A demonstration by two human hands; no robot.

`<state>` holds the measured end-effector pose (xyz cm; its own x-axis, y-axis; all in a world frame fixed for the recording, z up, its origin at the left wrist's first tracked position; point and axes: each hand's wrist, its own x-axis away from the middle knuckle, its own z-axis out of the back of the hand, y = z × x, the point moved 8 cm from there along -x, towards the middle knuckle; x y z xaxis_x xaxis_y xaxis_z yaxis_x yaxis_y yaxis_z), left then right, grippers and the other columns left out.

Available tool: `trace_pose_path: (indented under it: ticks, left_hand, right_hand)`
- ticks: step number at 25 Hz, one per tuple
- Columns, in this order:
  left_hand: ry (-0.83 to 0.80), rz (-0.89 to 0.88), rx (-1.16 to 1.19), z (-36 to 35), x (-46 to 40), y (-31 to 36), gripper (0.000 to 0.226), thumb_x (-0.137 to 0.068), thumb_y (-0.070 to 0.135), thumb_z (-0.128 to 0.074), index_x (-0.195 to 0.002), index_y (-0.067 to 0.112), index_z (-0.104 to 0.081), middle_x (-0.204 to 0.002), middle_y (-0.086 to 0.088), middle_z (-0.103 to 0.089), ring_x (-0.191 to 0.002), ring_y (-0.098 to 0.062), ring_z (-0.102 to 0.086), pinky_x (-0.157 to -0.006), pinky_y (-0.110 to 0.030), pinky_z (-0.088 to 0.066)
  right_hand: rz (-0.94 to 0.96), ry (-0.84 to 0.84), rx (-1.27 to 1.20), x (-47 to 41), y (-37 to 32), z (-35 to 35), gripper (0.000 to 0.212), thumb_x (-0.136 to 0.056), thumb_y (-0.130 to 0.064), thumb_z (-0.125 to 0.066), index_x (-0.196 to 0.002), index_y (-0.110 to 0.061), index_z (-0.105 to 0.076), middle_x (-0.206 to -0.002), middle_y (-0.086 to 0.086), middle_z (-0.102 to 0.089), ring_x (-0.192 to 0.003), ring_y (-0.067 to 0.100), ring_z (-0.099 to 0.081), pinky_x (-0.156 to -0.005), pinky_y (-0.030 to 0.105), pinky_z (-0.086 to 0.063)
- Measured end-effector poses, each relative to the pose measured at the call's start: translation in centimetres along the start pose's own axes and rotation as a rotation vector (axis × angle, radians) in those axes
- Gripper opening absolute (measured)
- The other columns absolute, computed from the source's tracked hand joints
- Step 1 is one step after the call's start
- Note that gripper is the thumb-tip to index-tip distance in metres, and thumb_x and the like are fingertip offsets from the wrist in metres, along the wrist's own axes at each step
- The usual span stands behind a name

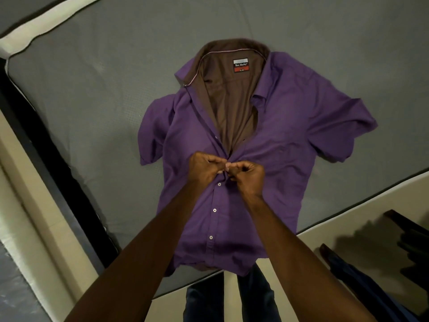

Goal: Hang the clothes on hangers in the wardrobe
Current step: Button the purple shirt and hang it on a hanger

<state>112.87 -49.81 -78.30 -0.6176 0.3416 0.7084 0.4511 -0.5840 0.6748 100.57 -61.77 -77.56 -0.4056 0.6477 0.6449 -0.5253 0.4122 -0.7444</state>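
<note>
A purple short-sleeved shirt (285,126) lies flat, front up, on the grey mattress (97,73), collar pointing away from me. Its top is open and shows a brown lining with a label. Three white buttons below my hands are fastened. My left hand (205,167) pinches the left edge of the placket at mid-chest. My right hand (247,178) pinches the right edge directly opposite, fingertips of both hands meeting at a button. No hanger is in view.
The mattress has a cream border (336,201) and its near corner points at me. A dark bed frame (46,145) runs along the left. Dark wooden furniture with blue cloth (362,282) stands at the lower right. My legs in dark trousers (232,298) are below the shirt hem.
</note>
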Motion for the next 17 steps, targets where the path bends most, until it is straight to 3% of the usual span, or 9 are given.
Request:
trace_pose_path:
  ticks: [4,8,13,15,17]
  left_hand:
    - [0.036,-0.023,0.047,-0.2,-0.1,-0.2,0.011,-0.081,0.009,-0.086,-0.087,0.005,-0.078,-0.073,-0.013,-0.075,-0.067,-0.023,-0.074,-0.075,-0.05,-0.064]
    - [0.022,-0.069,-0.001,-0.2,-0.2,-0.2,0.012,-0.082,0.008,-0.084,-0.089,0.005,-0.075,-0.076,-0.015,-0.073,-0.068,-0.022,-0.071,-0.073,-0.049,-0.064]
    - [-0.051,-0.088,0.042,-0.8,-0.4,-0.1,0.018,-0.085,0.006,-0.077,-0.102,0.005,-0.073,-0.086,-0.013,-0.077,-0.079,-0.027,-0.074,-0.082,-0.054,-0.062]
    - [-0.071,-0.088,0.06,-1.0,-0.4,-0.1,0.024,-0.083,0.011,-0.077,-0.106,0.008,-0.071,-0.089,-0.015,-0.076,-0.084,-0.033,-0.075,-0.084,-0.053,-0.061]
    - [-0.049,-0.1,0.004,-1.1,-0.5,0.2,0.025,-0.081,0.014,-0.079,-0.104,0.014,-0.069,-0.088,-0.012,-0.075,-0.08,-0.027,-0.074,-0.081,-0.049,-0.062]
  right_hand:
    - [-0.066,-0.03,-0.067,-0.1,-0.2,-0.1,0.004,-0.082,0.001,-0.081,-0.081,0.001,-0.077,-0.067,0.008,-0.072,-0.059,0.018,-0.064,-0.054,0.025,-0.054]
    - [-0.174,-0.06,-0.145,0.0,0.2,-0.4,0.009,-0.086,0.003,-0.074,-0.079,-0.003,-0.074,-0.068,0.009,-0.071,-0.057,0.017,-0.062,-0.052,0.023,-0.052]
    - [-0.337,-0.056,-0.239,-0.4,1.4,-0.9,0.021,-0.093,0.006,-0.057,-0.079,-0.009,-0.063,-0.063,0.001,-0.072,-0.046,0.009,-0.058,-0.042,0.019,-0.041]
    - [-0.34,-0.1,-0.231,-0.7,1.3,-1.1,0.022,-0.094,0.006,-0.056,-0.079,-0.009,-0.063,-0.059,0.003,-0.067,-0.045,0.01,-0.056,-0.042,0.02,-0.04]
    - [-0.322,-0.14,-0.179,-0.6,1.1,-1.2,0.021,-0.095,0.005,-0.057,-0.08,-0.008,-0.064,-0.056,0.004,-0.063,-0.045,0.011,-0.055,-0.044,0.021,-0.04]
